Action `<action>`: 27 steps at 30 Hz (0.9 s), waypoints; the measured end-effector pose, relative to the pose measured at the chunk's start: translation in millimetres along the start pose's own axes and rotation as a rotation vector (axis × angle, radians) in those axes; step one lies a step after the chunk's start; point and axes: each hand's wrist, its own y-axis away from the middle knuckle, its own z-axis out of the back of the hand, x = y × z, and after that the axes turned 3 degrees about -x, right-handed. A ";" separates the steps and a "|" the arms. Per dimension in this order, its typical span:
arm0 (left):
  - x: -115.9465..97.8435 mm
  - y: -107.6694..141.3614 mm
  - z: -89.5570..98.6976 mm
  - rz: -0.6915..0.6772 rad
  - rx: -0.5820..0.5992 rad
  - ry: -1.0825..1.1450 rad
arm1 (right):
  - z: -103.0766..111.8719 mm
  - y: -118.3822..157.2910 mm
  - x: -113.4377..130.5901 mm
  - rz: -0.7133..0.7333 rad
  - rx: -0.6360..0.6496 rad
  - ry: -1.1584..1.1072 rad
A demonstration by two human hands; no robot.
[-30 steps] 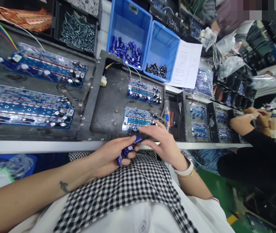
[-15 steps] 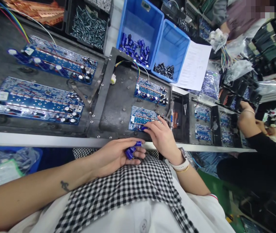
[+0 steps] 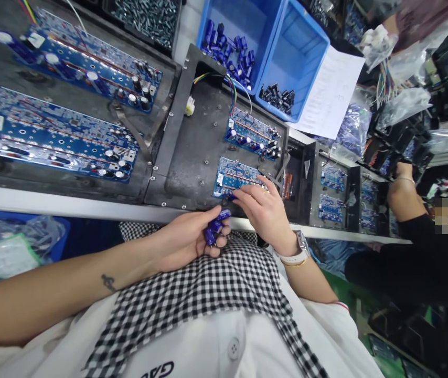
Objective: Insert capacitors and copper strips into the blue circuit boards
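1. Near the bench's front edge, head view, and it's the left hand point(image 3: 187, 239) with the stock: fingers curled, thumb over the top, gripping a small cluster of blue electrolytic capacitors point(image 3: 210, 236), wire leads poking out at the near end.
2. Just to the right and a touch farther off, the right hand point(image 3: 264, 214), fingers bent and tips drawn together, pinching a single blue capacitor point(image 3: 232, 197) at the near edge of the near circuit board point(image 3: 236, 176); most of that part is hidden behind the fingertips, and whether its leads sit in the board, I cannot tell.
3. Beneath it all, the black fixture point(image 3: 187, 157)! Near board on its right side, far circuit board point(image 3: 253, 128) just beyond, a row of capacitors along that one's near edge, coloured wires rising from its far left corner.
4. Over to the left, two more populated boards point(image 3: 59, 131) in a neighbouring fixture, the far one carrying big blue capacitors leaning toward the near left.
5. Far side now: a blue bin point(image 3: 243, 16) of blue capacitors, a second blue bin point(image 3: 298, 50) of black ones right beside it, a printed sheet point(image 3: 332, 94) to the right.
6. Out right, a co-worker's arm point(image 3: 404, 198) in a black sleeve, beyond further boards point(image 3: 331, 208).
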 end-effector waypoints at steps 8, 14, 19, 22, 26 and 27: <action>2.5 7.0 3.2 -0.048 0.040 -0.019 | 10.5 -10.6 26.1 -0.050 -0.044 -0.210; 0.0 10.5 9.6 -0.058 0.122 -0.144 | -14.9 -23.5 16.3 -0.082 -0.029 -0.073; 0.4 13.0 12.3 -0.061 0.213 -0.259 | -16.1 -24.1 17.8 -0.069 -0.020 -0.042; 0.9 12.3 12.3 -0.063 0.216 -0.292 | -15.4 -23.7 18.1 -0.071 -0.007 -0.041; -5.2 15.6 10.5 -0.055 0.230 -0.295 | -12.0 -24.1 17.8 -0.058 0.012 -0.032; -9.1 19.9 10.5 -0.046 0.237 -0.289 | -10.8 -23.9 18.1 -0.054 0.017 -0.024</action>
